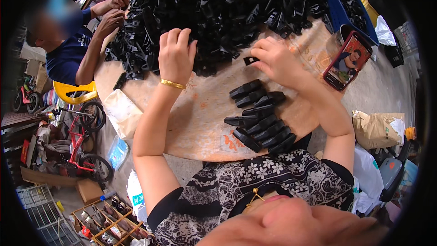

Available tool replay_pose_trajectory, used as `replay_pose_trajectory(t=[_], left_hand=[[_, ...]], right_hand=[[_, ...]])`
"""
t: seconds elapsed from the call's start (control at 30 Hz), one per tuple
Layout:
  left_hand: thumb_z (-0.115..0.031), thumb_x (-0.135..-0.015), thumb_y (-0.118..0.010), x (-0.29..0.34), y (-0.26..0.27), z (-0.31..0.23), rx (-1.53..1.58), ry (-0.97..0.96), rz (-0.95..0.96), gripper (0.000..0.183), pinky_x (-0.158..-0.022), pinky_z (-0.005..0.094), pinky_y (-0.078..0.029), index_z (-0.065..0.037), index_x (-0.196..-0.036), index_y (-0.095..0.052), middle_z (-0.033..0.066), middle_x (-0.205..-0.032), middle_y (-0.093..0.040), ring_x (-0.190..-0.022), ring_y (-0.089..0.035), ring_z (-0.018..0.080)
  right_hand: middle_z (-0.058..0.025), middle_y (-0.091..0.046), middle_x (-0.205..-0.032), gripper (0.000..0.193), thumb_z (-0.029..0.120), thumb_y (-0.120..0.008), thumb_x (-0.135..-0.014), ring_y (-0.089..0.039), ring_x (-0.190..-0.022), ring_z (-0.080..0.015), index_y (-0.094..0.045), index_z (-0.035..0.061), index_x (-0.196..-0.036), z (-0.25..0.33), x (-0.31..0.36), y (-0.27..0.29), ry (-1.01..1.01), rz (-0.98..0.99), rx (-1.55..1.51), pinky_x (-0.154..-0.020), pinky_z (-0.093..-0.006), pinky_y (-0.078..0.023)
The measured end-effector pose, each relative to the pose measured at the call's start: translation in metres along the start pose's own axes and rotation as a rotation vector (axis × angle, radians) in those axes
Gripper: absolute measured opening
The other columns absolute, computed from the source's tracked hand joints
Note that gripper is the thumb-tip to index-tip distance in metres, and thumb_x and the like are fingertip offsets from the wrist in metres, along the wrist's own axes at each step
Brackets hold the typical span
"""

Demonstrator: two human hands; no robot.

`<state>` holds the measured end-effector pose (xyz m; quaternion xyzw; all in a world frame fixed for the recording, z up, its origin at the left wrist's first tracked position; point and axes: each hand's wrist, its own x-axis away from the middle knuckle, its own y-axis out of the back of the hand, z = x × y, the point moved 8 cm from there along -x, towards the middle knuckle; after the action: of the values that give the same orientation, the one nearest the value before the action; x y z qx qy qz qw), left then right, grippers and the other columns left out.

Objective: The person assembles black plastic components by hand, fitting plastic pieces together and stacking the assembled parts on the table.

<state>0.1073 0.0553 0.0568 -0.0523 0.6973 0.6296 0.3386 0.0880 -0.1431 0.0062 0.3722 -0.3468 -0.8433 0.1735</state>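
Note:
A large heap of black plastic parts (pixel 218 13) covers the far side of the table (pixel 200 127). My left hand (pixel 176 57), with a gold bracelet at the wrist, is at the near edge of this heap. Its fingers are stretched forward and the thumb stands apart; nothing shows in its grasp. Between the thumb and fingers of my right hand (pixel 276 61) is a small black plastic part (pixel 250 60), held above the table to the right. Just nearer to me, several longer black parts (pixel 261 120) lie side by side in a rough double row.
A phone (pixel 348 61) in a red case leans at the right table edge, beside a blue bin (pixel 346 9) of black parts. Across to the left, another person's hands (pixel 114 16) work at the heap. A yellow stool (pixel 75 92) and a red bicycle (pixel 79 141) stand left.

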Motion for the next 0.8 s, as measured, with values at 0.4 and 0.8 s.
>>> replay_pose_trajectory(t=[0.4,0.8], left_hand=[[0.004,-0.071,-0.056,-0.005,0.014,0.013,0.023,0.088,-0.018,0.038,-0.092,0.0378,-0.044,-0.005,-0.107,-0.064,0.0125,-0.11,-0.054,-0.106,-0.049,0.032],[0.0,-0.069,-0.069,-0.007,0.009,0.025,0.033,-0.045,0.055,0.031,-0.084,0.0374,-0.048,-0.008,-0.099,-0.064,0.0077,-0.102,-0.059,-0.097,-0.054,0.029]], right_hand=[[-0.0126,-0.06,-0.082,0.023,0.022,-0.064,-0.085,-0.061,-0.079,-0.0315,-0.061,0.0079,-0.104,-0.026,0.011,-0.01,-0.118,0.011,0.044,-0.066,-0.0396,-0.048],[-0.0109,-0.057,-0.091,0.023,0.017,-0.07,-0.078,-0.06,-0.083,-0.0308,-0.063,0.0028,-0.094,-0.014,0.008,0.002,-0.147,0.041,-0.062,-0.071,-0.038,-0.048]])
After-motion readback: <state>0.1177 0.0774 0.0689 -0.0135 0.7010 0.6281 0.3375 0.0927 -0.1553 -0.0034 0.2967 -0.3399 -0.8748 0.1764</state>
